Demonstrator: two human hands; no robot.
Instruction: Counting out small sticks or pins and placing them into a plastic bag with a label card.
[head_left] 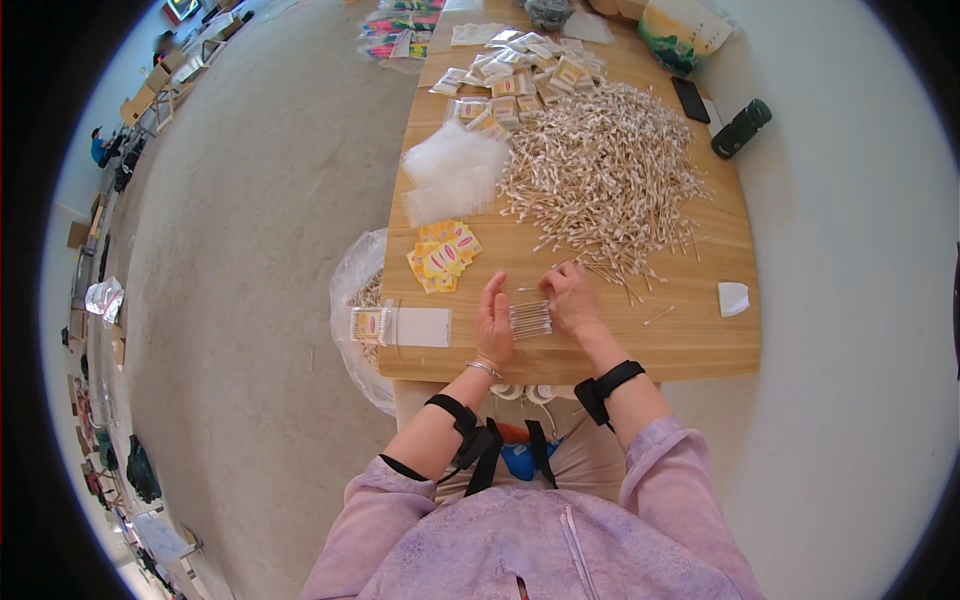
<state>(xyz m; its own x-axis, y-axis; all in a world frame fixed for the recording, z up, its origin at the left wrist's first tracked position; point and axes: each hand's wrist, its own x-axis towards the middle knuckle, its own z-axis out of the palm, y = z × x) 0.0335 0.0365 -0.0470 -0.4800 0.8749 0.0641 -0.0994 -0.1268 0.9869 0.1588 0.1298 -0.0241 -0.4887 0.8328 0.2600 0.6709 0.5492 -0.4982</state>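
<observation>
Sitting by the left edge of the wooden table [690,345] is a clear plastic bag [362,388] with loose swabs in it, and next to it a filled swab packet [370,325] beside a white card [424,327]. Moving right, yellow cards [446,254] lie fanned in a pile, with clear sleeves [455,175] just beyond. Then the left hand [495,322] — on edge, fingers straight and not curled round anything, at the left end of a neat row of cotton swabs [530,319]. That row lies on the table between both hands. The right hand [572,300] is at its other end, fingers bent — can't tell if they're pinching a swab. Past it there's a huge swab heap [610,170], then a phone [690,100], a white piece [733,298] and a dark bottle [740,130].
</observation>
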